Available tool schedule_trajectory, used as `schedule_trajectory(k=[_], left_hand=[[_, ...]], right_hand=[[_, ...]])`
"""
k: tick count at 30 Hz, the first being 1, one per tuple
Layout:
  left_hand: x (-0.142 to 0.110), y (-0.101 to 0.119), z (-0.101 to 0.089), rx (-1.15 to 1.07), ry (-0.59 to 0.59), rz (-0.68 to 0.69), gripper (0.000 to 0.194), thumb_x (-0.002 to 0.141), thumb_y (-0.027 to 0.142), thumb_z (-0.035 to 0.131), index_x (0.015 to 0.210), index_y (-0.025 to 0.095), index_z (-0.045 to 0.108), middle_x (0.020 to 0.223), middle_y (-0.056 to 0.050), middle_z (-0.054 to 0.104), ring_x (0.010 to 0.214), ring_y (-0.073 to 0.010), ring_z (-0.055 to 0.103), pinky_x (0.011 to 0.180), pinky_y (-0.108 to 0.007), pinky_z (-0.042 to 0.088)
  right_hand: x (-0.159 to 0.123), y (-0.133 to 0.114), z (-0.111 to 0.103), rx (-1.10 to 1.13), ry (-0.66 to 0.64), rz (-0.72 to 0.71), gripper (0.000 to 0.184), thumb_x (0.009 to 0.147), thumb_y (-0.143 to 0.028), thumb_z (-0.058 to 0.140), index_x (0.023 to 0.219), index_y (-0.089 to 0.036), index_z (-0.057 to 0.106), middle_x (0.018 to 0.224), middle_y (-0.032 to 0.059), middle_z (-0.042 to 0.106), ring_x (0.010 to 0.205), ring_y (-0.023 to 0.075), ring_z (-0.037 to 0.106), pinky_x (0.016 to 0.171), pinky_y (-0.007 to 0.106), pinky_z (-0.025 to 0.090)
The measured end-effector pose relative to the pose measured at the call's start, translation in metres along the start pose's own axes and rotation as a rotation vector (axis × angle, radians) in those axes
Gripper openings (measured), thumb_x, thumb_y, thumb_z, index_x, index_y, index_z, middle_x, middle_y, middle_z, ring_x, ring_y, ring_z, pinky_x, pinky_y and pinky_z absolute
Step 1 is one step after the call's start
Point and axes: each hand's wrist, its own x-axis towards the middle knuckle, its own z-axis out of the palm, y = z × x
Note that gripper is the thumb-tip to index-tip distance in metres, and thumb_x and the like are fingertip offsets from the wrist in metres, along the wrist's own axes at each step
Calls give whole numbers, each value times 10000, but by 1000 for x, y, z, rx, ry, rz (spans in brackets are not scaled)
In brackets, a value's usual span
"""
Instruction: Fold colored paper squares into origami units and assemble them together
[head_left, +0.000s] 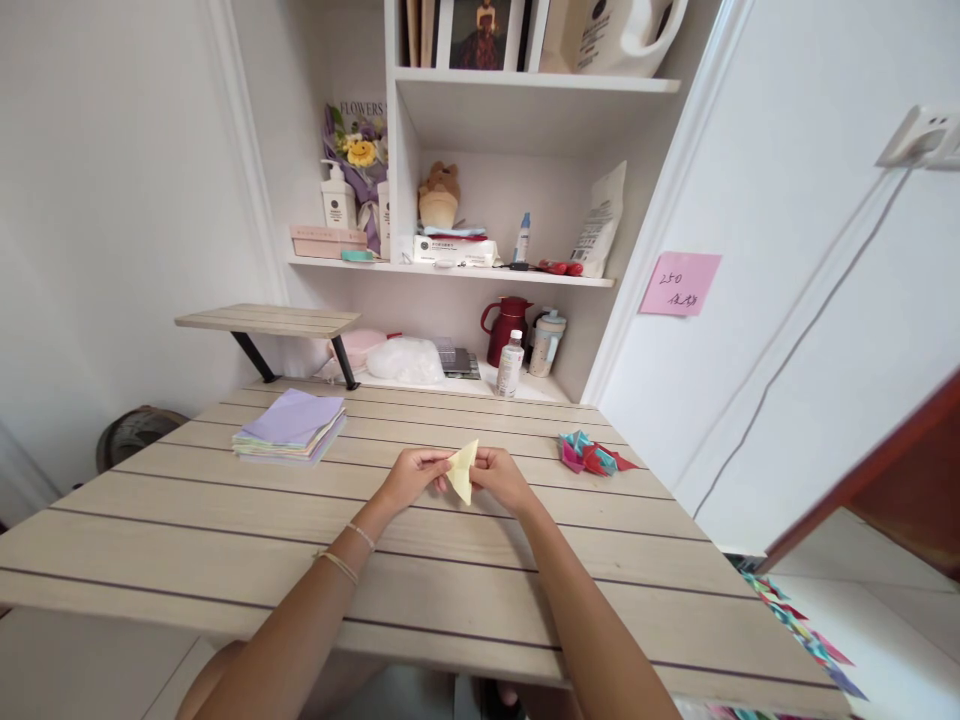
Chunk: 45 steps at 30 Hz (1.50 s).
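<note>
A small pale yellow folded paper [463, 469] is held up over the middle of the wooden table [225, 520]. My left hand [411, 474] pinches its left side and my right hand [498, 476] pinches its right side, both with fingers closed on it. A stack of coloured paper sheets [291, 426], lilac on top, lies on the table to the left. A few folded paper pieces [591, 453] in red, pink and teal lie to the right of my hands.
A small raised wooden shelf [270, 321] stands at the table's back left. Behind the table, white shelves hold a red jug [507, 328], a plastic bottle [510, 364], boxes and bags. A pink note [679, 283] sticks on the right wall. More coloured folded pieces [802, 630] lie at lower right.
</note>
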Motion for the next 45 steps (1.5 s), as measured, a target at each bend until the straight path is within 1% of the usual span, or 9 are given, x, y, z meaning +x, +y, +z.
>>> schedule_trajectory(k=[6, 11, 15, 20, 23, 28, 31, 39, 45], left_hand=[[1, 0, 4, -57, 39, -1, 352, 653, 324, 651, 912, 87, 623, 513, -3, 596, 453, -107, 550, 453, -214, 448], [1, -1, 4, -50, 107, -74, 371, 661, 397, 619, 895, 126, 523, 478, 29, 562, 342, -100, 510, 345, -193, 391], [0, 0, 5, -10, 177, -92, 322, 700, 469, 544, 777, 168, 462, 451, 50, 530, 317, -97, 486, 322, -183, 358], [-6, 5, 8, 249, 201, 58, 293, 694, 429, 567, 620, 156, 488, 435, 60, 468, 349, -52, 417, 356, -155, 297], [-11, 7, 11, 352, 173, 132, 240, 650, 384, 624, 675, 155, 558, 439, 62, 464, 402, -61, 428, 398, -160, 319], [-12, 6, 21, 349, 84, 104, 269, 666, 342, 609, 837, 135, 621, 601, -21, 611, 508, -112, 543, 486, -206, 420], [-12, 2, 24, 364, 56, 125, 191, 689, 272, 568, 799, 132, 635, 635, -33, 625, 571, -120, 569, 533, -204, 430], [-11, -5, 22, 449, 261, 34, 145, 716, 229, 505, 676, 150, 620, 561, -31, 610, 545, -138, 561, 490, -201, 402], [-9, -4, 23, 156, 218, -18, 334, 744, 275, 515, 1056, 167, 565, 643, -19, 645, 586, -151, 613, 537, -250, 494]], right_hand=[[1, 3, 3, -8, 39, -17, 255, 567, -192, 560, 798, -121, 640, 623, 19, 634, 559, 131, 561, 498, 212, 444], [2, 4, 4, -75, 167, -83, 218, 608, -240, 515, 761, -128, 622, 606, 8, 606, 525, 128, 547, 482, 222, 445], [3, 8, 2, -396, 373, -181, 131, 620, -222, 469, 547, -141, 541, 482, -31, 491, 452, 86, 425, 435, 189, 340], [2, 13, 1, -709, 549, -222, 194, 651, -217, 432, 464, -165, 436, 430, -39, 415, 437, 75, 315, 427, 204, 239], [1, 14, 1, -748, 559, -184, 197, 674, -224, 422, 486, -171, 447, 441, -31, 435, 440, 83, 319, 433, 209, 242], [2, 15, 5, -800, 524, -142, 210, 699, -230, 422, 518, -163, 506, 457, -17, 484, 438, 86, 335, 445, 210, 254], [2, 14, 12, -842, 501, -155, 227, 726, -241, 427, 554, -160, 552, 479, 2, 522, 440, 93, 361, 457, 219, 254], [-2, 13, 29, -995, 405, -194, 255, 791, -226, 406, 665, -175, 623, 560, 33, 596, 471, 111, 431, 486, 230, 241], [-3, 10, 27, -942, 386, -167, 311, 795, -191, 393, 990, -201, 636, 692, 54, 664, 532, 126, 510, 528, 215, 304]])
